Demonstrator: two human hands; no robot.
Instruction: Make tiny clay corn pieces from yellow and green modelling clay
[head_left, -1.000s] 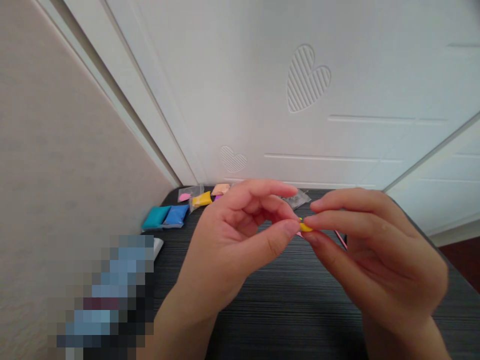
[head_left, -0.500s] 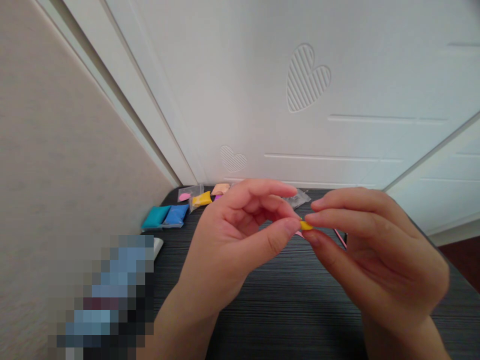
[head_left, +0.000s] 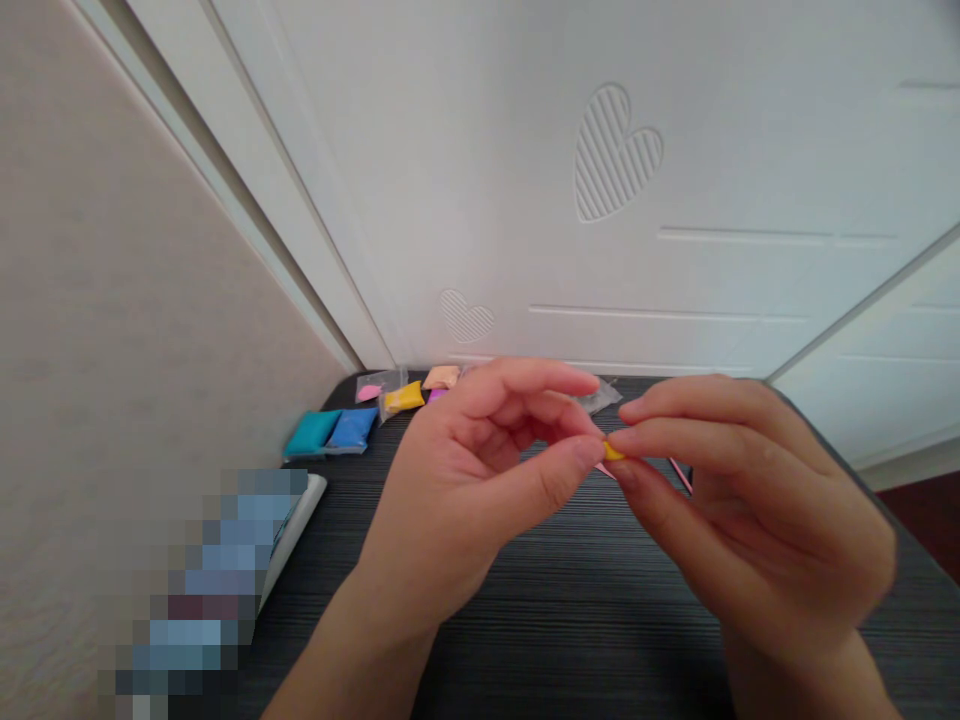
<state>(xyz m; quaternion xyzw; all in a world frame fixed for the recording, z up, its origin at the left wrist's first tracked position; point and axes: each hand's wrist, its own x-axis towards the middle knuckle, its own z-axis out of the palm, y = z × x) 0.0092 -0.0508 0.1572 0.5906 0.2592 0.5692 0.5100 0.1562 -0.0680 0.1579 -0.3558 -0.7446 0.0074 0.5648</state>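
Note:
A small yellow bit of clay is pinched between the fingertips of both hands, held a little above the dark striped table. My left hand closes thumb and fingers on its left end. My right hand pinches its right end between thumb and forefinger. Something thin and pink shows just below and behind my right fingers; I cannot tell whether it is held.
Small clay packets lie at the table's far left: teal, blue, yellow, pink and peach. A clear bag lies behind my hands. A white panelled door rises behind the table. A blurred object sits front left.
The hands have barely moved; the yellow piece looks pinched a little shorter between the fingertips. The view has shifted slightly.

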